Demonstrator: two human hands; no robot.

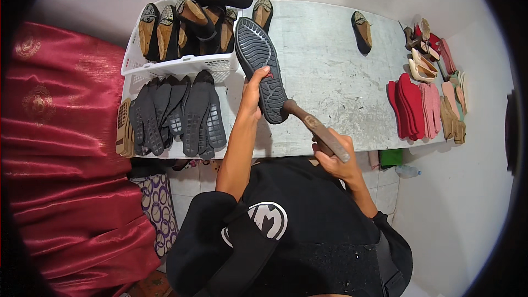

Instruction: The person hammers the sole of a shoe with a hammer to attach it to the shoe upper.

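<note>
My left hand [254,94] is closed around a black shoe [258,55], its ribbed sole turned toward me and its toe pointing away. The thumb lies across the middle of the sole, beside a small red mark. In my right hand [338,159] is a hammer [316,126], gripped by its wooden handle. The hammer's head is at the heel end of the sole; whether it touches or hovers just off it I cannot tell. The upper of the held shoe is hidden behind the sole.
A white basket [165,69] of black shoes on wooden lasts stands left on the pale table [324,49], with dark soles [201,115] before it. Single lasted shoes [361,32] stand farther back. Red and pink insoles [407,104] and cream shoes [421,69] lie right. A red curtain [66,132] hangs left.
</note>
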